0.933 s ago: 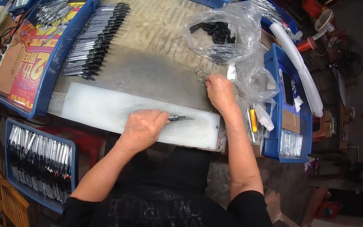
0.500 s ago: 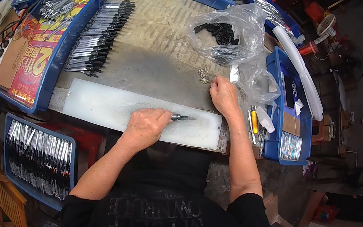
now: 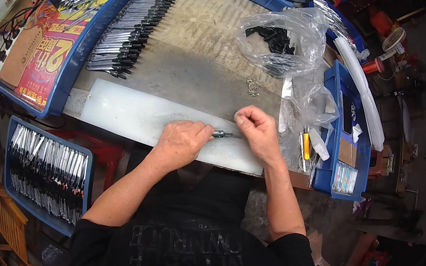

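Note:
My left hand [image 3: 184, 140] is closed around a pen [image 3: 220, 133], whose dark end sticks out to the right over a long white board [image 3: 127, 111] at the table's near edge. Just beyond that end is my right hand [image 3: 258, 133], thumb and forefinger pinched together; whatever is between them is too small to make out. A small heap of shiny metal pieces [image 3: 253, 87], perhaps springs, lies on the table above my right hand. Further back, a clear plastic bag [image 3: 308, 39] holds black parts [image 3: 275, 39].
A row of pens [image 3: 131, 36] lies left of centre, beside a blue tray [image 3: 62, 81] with more pen parts. Below stands a blue crate [image 3: 87, 185] full of pens. At right are a yellow-handled tool [image 3: 306, 143] and another blue tray [image 3: 323, 175].
My right hand has come from beside the metal heap down toward the pen's end, fingers still pinched. The view has shifted slightly; my left hand keeps its hold on the pen.

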`<state>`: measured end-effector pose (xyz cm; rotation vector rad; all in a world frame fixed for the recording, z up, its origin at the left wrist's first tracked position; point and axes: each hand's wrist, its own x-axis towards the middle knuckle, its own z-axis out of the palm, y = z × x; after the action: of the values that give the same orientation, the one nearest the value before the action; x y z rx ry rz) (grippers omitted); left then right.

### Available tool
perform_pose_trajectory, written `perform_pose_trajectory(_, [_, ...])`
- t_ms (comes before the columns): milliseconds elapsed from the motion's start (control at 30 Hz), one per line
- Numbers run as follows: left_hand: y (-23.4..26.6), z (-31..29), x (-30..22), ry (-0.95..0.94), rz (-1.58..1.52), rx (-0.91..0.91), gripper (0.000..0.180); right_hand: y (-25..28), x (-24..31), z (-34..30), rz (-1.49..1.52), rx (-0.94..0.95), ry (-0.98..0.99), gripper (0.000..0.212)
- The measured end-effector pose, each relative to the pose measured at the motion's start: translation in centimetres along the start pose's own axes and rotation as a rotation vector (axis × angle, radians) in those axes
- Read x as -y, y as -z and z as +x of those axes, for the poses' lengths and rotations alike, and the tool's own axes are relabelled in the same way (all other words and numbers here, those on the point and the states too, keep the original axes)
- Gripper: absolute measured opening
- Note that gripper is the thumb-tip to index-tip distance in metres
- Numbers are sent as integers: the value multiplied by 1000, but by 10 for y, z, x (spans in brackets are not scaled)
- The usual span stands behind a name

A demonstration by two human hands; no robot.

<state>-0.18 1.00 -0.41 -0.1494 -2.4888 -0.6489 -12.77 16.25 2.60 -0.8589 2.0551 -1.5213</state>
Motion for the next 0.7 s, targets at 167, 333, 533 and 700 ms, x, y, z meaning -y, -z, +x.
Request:
perform_pose_trajectory(167, [2, -1, 1, -1, 18, 22, 15, -19, 5, -9, -103, 52, 105, 7])
perform_pose_trajectory(333, [3, -1, 0, 10, -5, 47, 14, -26, 2, -12, -196, 11, 240, 8])
perform_pose_trajectory(533, [4, -1, 0, 22, -28, 35, 15, -27, 0, -16, -229, -37, 248, 7])
perform_pose_trajectory(700, [1, -2, 1, 0, -14, 6, 16, -27, 0, -18, -260, -69, 283, 7])
